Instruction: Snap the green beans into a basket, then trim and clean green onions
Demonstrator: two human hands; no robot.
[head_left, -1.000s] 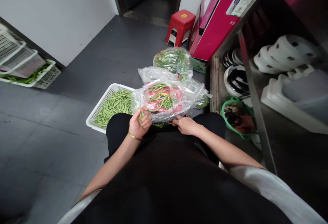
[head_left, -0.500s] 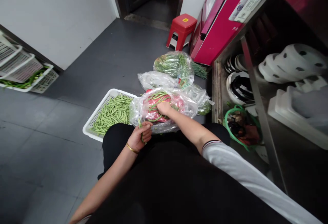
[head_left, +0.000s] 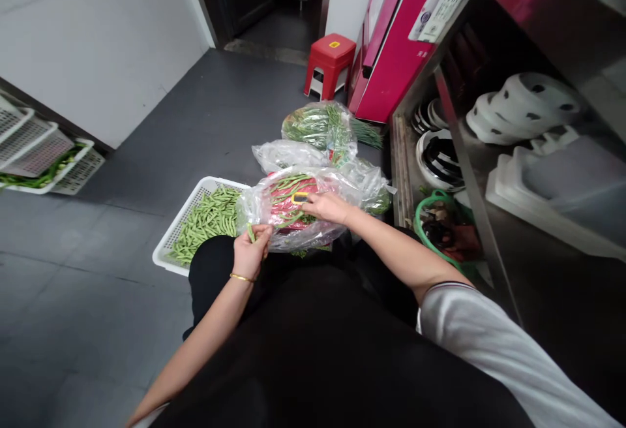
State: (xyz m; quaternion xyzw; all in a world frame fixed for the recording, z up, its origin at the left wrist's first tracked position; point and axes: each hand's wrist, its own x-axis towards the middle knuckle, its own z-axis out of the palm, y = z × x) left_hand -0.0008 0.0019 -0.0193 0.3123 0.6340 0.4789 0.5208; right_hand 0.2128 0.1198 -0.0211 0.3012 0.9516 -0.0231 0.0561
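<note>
My left hand [head_left: 252, 248] is closed on green beans [head_left: 251, 232], with one short end poking up between thumb and fingers. Over the clear plastic bag [head_left: 313, 244], the fingers of my right hand [head_left: 327, 207] are pinched at the tip of a long green bean [head_left: 288, 221] that stretches toward my left hand. A small yellow-edged dark patch [head_left: 300, 198] shows at those fingertips; what it is, I cannot tell. More long beans [head_left: 292, 183] lie on red plastic inside the bag. To the left, a white basket [head_left: 169, 252] holds many short bean pieces [head_left: 210, 222].
Behind the bag lie other plastic bags of greens [head_left: 313, 121]. A red stool [head_left: 332, 53] stands near the doorway. On the right is a metal shelf [head_left: 469, 147] with a green basket [head_left: 424, 213]. Stacked white crates [head_left: 44, 154] sit at far left.
My right hand has drawn back from inside the bag toward its right side, uncovering the yellow-edged patch. My left hand has risen to the bag's near edge. The view has shifted slightly.
</note>
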